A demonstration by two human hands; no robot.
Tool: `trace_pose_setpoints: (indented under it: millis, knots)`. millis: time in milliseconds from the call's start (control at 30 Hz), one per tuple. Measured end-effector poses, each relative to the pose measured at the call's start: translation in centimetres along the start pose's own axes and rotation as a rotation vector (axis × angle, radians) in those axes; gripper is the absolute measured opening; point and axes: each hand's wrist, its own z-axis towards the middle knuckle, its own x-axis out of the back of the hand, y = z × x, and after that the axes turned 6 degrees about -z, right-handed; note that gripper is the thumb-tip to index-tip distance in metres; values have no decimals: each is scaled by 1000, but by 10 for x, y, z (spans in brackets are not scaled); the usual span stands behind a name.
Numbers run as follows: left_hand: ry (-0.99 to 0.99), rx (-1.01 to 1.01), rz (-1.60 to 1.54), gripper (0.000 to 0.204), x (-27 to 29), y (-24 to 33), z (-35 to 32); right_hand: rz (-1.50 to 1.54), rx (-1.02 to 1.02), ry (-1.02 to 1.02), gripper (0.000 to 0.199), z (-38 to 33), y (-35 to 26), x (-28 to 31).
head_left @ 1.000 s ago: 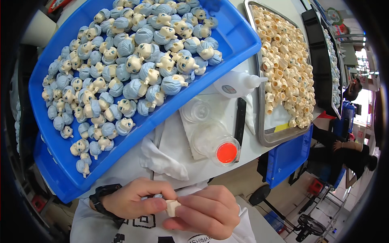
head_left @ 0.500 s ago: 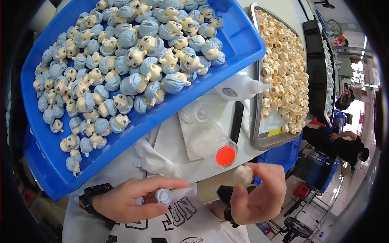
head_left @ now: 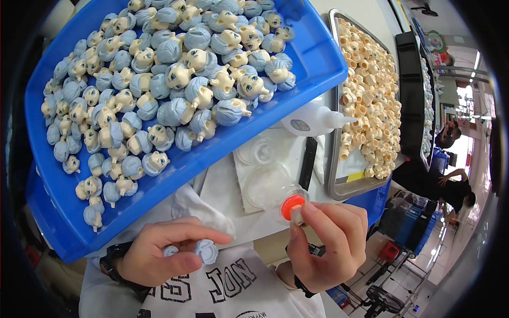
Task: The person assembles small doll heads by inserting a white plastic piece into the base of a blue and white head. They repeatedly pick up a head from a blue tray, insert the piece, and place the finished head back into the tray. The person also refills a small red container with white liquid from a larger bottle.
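Observation:
My left hand [head_left: 161,250] is closed round a light blue doll hair piece [head_left: 207,251], its hollow side showing between thumb and forefinger. A second light blue piece [head_left: 170,250] shows partly inside the same grip. With thumb and fingertips my right hand [head_left: 334,241] pinches a small cream doll face part [head_left: 298,218], partly hidden by the fingers. It is at the near edge of a clear round dish with red-orange contents [head_left: 291,204]; whether it touches them I cannot tell. Above my left hand, a large blue bin [head_left: 313,61] holds many doll heads with light blue hair [head_left: 177,77].
A metal tray [head_left: 332,159] of cream hollow parts [head_left: 371,95] lies at the right. Between it and the bin are a white squeeze bottle [head_left: 317,122], a black bar [head_left: 307,165] and clear round containers [head_left: 262,185]. A white cloth [head_left: 204,209] hangs near my left hand. People stand farther right.
My right hand has moved left and up, bringing the cream face part to the red-orange dish. My left hand has shifted slightly left, still holding the hair pieces.

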Motion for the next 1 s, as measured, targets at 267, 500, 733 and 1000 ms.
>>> trace_pose_setpoints:
  millis: [267,500,733,1000]
  knots:
    - [86,-28,-292,41,-8,-4,-3,37,-11,82,42,-6,2,-4]
    - [136,-10,-259,42,-10,-5,1,91,-11,105,38,-14,8,-1]
    - [154,33,-259,38,-12,-2,0,261,119,137,34,-21,0,2]
    - [186,17,2,31,-7,5,-2,455,170,188,21,-19,-39,-38]
